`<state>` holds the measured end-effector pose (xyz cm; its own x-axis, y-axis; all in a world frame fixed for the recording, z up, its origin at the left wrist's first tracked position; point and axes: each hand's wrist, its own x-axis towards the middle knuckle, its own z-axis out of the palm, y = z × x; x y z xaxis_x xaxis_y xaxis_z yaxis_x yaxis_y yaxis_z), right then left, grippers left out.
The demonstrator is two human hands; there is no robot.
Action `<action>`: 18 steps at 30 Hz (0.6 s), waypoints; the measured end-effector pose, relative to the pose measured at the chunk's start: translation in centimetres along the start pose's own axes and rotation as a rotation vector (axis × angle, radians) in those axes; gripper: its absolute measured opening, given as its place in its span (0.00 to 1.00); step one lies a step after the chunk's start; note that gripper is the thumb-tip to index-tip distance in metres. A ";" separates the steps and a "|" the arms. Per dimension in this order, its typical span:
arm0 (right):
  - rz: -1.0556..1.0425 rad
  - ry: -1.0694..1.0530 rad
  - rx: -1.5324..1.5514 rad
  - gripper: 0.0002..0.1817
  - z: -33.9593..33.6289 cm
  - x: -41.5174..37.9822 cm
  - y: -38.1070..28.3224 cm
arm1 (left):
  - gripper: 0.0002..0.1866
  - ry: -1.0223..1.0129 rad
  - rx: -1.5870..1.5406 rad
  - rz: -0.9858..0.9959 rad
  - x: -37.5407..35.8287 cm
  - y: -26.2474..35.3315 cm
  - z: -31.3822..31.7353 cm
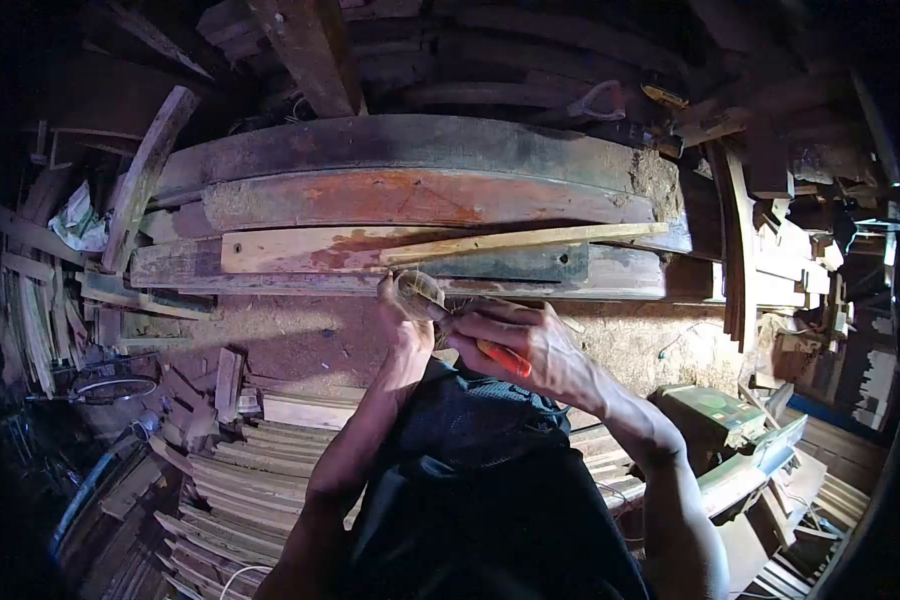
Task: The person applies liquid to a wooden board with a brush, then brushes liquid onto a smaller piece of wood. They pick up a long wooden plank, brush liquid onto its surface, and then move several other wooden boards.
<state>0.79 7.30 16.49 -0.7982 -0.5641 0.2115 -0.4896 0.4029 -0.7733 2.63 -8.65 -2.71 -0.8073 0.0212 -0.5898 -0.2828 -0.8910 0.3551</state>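
My left hand [407,325] is closed around a small round brownish piece [417,290], its thumb and fingers at the edge. Its exact kind I cannot make out. Close beside it, my right hand [530,345] grips a hand tool by its red-orange handle [505,358]. The tool's front end points toward the round piece, though the fingers mostly hide it. Both hands are in front of my body, just short of the near edge of the plank bench. A narrow wood strip [530,241] lies slantwise on a board [300,250] beyond them.
Long heavy planks [350,198] form the bench ahead. An upright post [310,55] stands behind it. Stacked wood slats [260,470] lie at lower left, and a greenish box-shaped machine [710,415] is at right. Sawdust [620,340] covers the ground below the bench.
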 end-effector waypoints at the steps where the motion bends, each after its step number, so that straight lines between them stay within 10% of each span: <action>1: -0.002 0.008 -0.005 0.11 0.0 -0.1 0.1 | 0.22 -0.001 0.000 0.000 0.0 -0.1 0.3; 4: 0.112 -0.004 0.030 0.13 -0.4 0.4 0.4 | 0.17 0.244 -0.038 0.105 0.2 -0.5 0.7; 10: 0.207 -0.025 -0.025 0.13 -0.2 2.0 0.0 | 0.14 -0.148 -0.105 0.172 -0.1 -0.5 1.5; 18: 0.240 -0.021 0.031 0.13 1.7 1.5 1.1 | 0.14 -0.107 -0.089 0.151 0.0 -1.2 0.0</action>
<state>-0.39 5.67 14.97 -0.8828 -0.4698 0.0071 -0.2753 0.5050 -0.8180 3.00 -7.59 -3.10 -0.8886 -0.0724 -0.4528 -0.1108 -0.9243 0.3652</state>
